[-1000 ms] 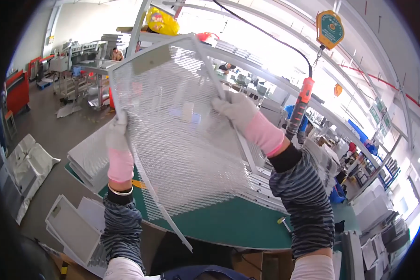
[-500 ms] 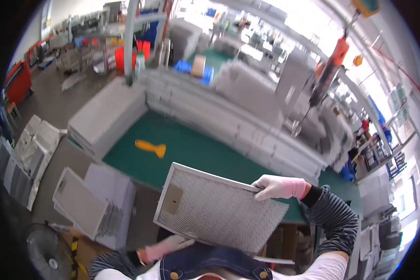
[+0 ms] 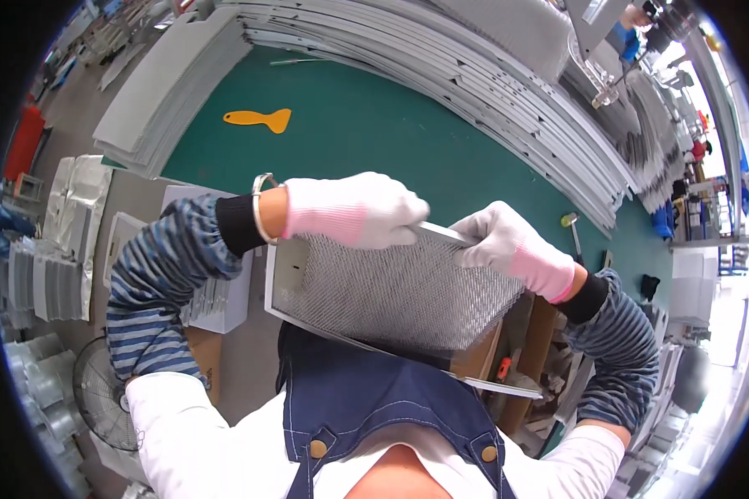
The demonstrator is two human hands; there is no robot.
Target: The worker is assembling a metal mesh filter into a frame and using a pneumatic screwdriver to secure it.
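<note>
A framed metal mesh filter panel (image 3: pixel 383 291) is held up in front of my apron, its upper frame edge pinched by both hands. My left hand (image 3: pixel 362 208), in a white and pink glove, closes over that edge near its middle. A short way to the right, my right hand (image 3: pixel 508 245), gloved alike, grips the same edge with thumb and fingers. The mesh shows bare at the panel's right end, where no frame strip covers it. Below it, a loose pale frame strip (image 3: pixel 503 387) sticks out to the right.
A yellow plastic scraper (image 3: pixel 260 120) lies on the green worktable (image 3: pixel 341 141). Stacked frame strips (image 3: pixel 474 87) line its far side, with stacked panels (image 3: pixel 171 79) at the left. A hammer (image 3: pixel 571 229) rests at the right. A floor fan (image 3: pixel 100 391) stands lower left.
My left hand has risen from near my lap to the panel's upper edge. My right hand keeps hold of it. The view has tipped down toward my body.
</note>
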